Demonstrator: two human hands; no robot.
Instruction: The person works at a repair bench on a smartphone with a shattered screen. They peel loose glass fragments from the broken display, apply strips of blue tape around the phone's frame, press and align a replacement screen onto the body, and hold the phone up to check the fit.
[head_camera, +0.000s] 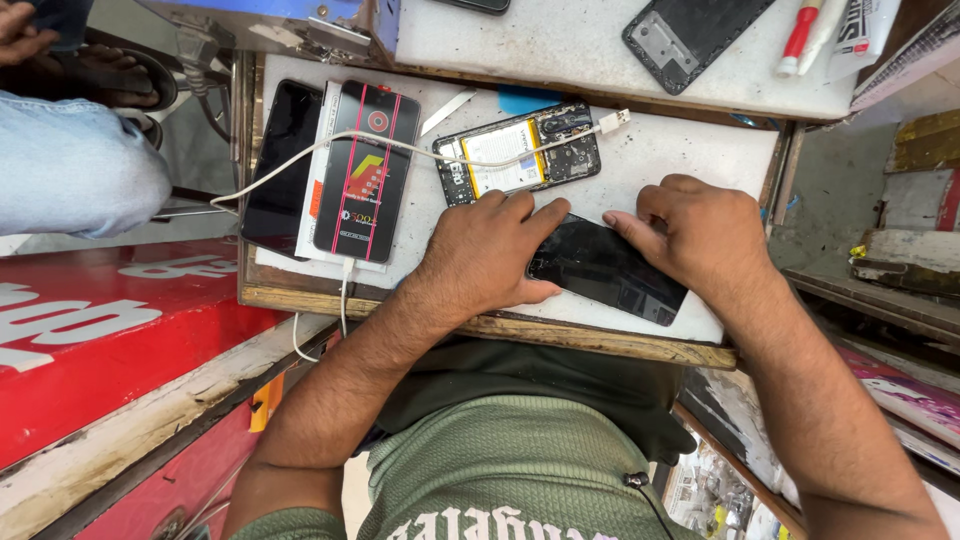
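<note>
On the white bench top (690, 150), two hands are pressing one dark phone panel (600, 268): left hand (485, 255) flat, fingers spread on its nine o'clock end, right hand (700, 235) curled over its two o'clock corner, partly hiding it. At eleven o'clock, one opened phone (520, 152) is lying under one white cable (400, 148)

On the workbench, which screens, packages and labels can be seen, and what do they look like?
Black phone screen: flat under the left hand and right hand.
Black packaged phone: left on bench, red stripes, on a white box.
Opened phone: behind the hands, white-labelled battery.
Red sign: lower left, white lettering.
</note>
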